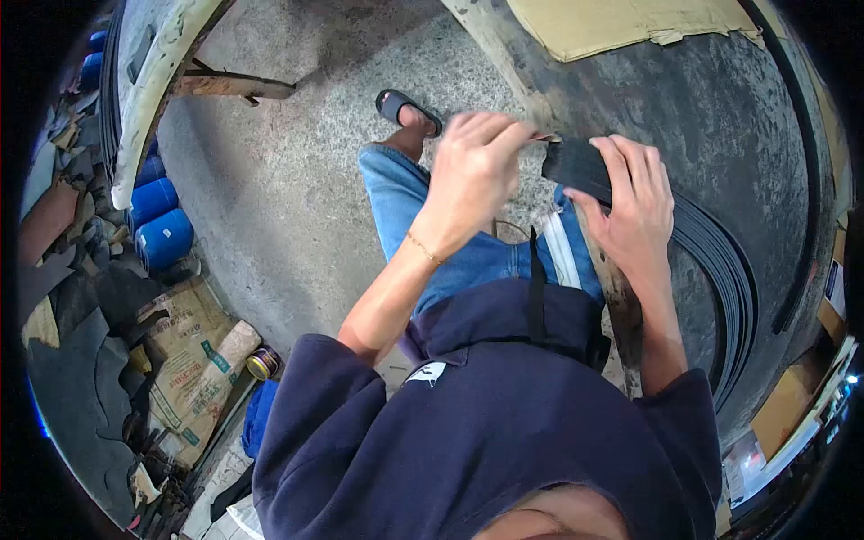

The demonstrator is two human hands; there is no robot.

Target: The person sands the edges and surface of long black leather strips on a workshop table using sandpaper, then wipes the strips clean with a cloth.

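Right hand [634,202] grips black rubber strip [576,166]; left hand [477,171] pinches its end.

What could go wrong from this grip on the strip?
1. The left hand pinches something thin right at the end of the black strip, close to the right hand fingers; if it is a blade, a slip might nick them.
2. The strip's long tail curves across the dark worktop; it may drag and twist the held end.
3. One sandalled foot is exposed below the hands, so a dropped tool might hit it.
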